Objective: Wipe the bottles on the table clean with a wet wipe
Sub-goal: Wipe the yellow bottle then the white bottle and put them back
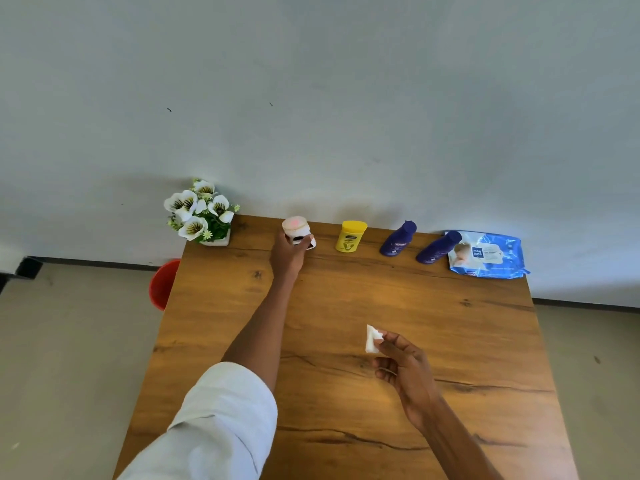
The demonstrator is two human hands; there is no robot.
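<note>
Bottles stand in a row along the far edge of the desk (346,341), by the wall, and the leftmost of them, a white bottle (296,232) with a pale pink cap, is the one in play: the left hand (289,256) reaches far forward and its fingers curl round the lower body of that bottle, which stands roughly upright with its long axis pointing up toward the camera. To its right, apart from one another, come a yellow bottle (350,236) standing upright, then two dark blue bottles, the nearer-left one (398,239) and the other (438,247), both leaning over to the right. The right hand (403,365) hovers over the middle of the desk, well nearer to the person, and pinches a small folded white wipe (372,339) between thumb and fingertips, its other fingers loosely curled. So the wipe lies well back from the bottle, toward the person and to the bottle's right; to my judgement the gripped bottle must be drawn back toward the wipe, or the wipe carried forward, before any rubbing can begin. Beyond the blue bottles lies a blue pack of wipes (486,254) at the far right corner, and a pot of white flowers (201,213) sits at the far left corner. A red bucket (162,284) shows on the floor beside the desk's left edge.
</note>
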